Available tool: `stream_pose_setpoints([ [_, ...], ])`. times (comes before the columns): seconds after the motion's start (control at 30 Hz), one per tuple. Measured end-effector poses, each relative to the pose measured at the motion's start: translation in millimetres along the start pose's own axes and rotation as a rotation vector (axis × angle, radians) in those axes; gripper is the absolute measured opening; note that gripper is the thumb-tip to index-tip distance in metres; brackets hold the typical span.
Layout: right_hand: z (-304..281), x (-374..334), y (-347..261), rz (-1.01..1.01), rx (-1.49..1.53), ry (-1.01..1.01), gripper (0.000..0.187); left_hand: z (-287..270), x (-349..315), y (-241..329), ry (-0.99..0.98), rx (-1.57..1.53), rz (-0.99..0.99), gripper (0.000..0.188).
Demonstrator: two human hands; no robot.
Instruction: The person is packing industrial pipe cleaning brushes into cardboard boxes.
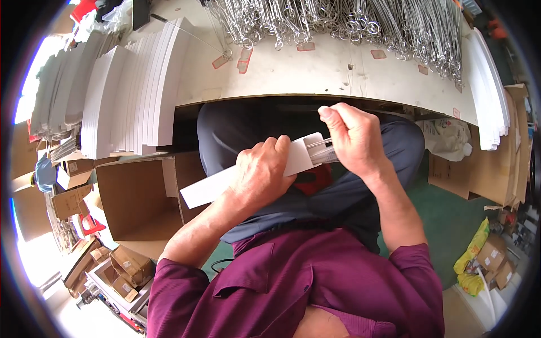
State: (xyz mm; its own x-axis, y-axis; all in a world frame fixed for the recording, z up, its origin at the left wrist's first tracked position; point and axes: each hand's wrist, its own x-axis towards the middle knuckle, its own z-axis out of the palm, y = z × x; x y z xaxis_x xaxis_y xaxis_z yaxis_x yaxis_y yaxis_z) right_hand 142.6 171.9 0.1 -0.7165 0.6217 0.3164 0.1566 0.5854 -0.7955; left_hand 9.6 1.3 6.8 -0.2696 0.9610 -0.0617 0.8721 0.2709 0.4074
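My left hand [260,172] is wrapped round a long, narrow white box [205,190], held tilted above my lap with its open end toward the right. Thin metal skewers [320,150] stick out of that end. Just beyond the opening, my right hand [359,141] is closed round the outer part of the skewers, its thumb and fingers curled together. The palm hides the far ends of the bundle. On the table, many more metal skewers with ring ends [355,25] lie in a thick row along the far side.
Flat white boxes [135,96] stand in a row at the table's left, with more white boxes [489,90] at its right end. An open cardboard carton [135,197] sits left of my legs. A yellow bag [473,253] lies on the right. One loose skewer [194,38] lies apart.
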Motion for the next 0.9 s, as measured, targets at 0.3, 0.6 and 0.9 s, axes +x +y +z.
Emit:
stream_pose_setpoints([
  [0.3, -23, -2, 8, 0.344, 0.514, -0.416, 0.033, 1, -10, -14, -0.066, -0.106, -0.118, 0.046],
  [0.6, 9, -18, 14, 0.185, 0.242, 0.119, 0.02, 7, -8, -4, -0.044, -0.103, -0.089, 0.045],
  [0.9, 7, -7, 16, 0.21, 0.192, 0.109, 0.018, 4, -12, -4, -0.094, -0.096, -0.142, 0.048],
])
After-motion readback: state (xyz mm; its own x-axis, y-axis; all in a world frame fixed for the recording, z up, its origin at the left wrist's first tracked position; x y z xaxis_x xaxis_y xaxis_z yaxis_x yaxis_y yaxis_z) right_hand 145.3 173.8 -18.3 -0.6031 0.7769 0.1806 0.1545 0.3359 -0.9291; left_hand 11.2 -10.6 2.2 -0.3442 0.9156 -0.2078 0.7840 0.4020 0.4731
